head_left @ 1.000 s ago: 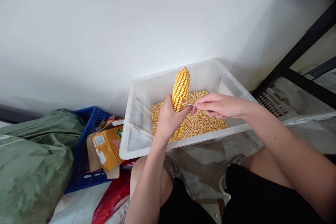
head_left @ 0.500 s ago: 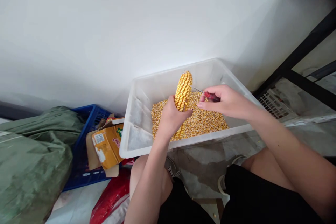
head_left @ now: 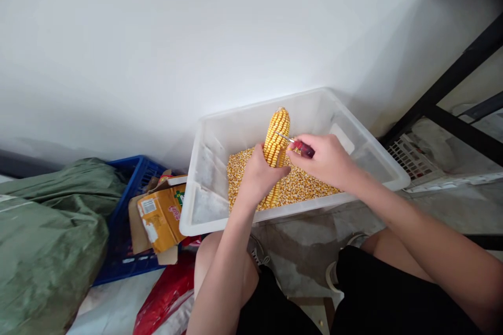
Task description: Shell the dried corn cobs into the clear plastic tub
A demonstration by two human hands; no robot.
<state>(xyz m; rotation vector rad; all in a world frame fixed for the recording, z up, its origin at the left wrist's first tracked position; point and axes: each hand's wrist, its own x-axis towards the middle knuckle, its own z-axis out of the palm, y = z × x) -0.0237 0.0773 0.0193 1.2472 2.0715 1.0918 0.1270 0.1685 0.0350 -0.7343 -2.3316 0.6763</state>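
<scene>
My left hand point(head_left: 259, 172) is closed around the lower part of a yellow corn cob point(head_left: 277, 133), which it holds upright and slightly tilted over the bin. A screwdriver point(head_left: 304, 148) with a dark red handle and a thin metal shaft is gripped in my right hand point(head_left: 325, 157). The shaft's tip lies against the kernels on the upper part of the cob. Beneath both hands, a translucent white plastic bin point(head_left: 226, 222) contains loose corn kernels point(head_left: 302, 183). Another yellow cob point(head_left: 270, 200) lies partly hidden under my left hand.
Left of the bin are a blue plastic crate point(head_left: 118, 264), an orange carton point(head_left: 163, 220) and a green cloth point(head_left: 43, 241). A red bag point(head_left: 167, 293) lies by my knee. To the right stand a black metal frame point(head_left: 451, 76) and a white basket point(head_left: 412, 157). A white wall rises behind.
My right hand has moved left with the screwdriver, bringing its tip from beside the cob onto the kernels. My left hand and the cob have barely shifted.
</scene>
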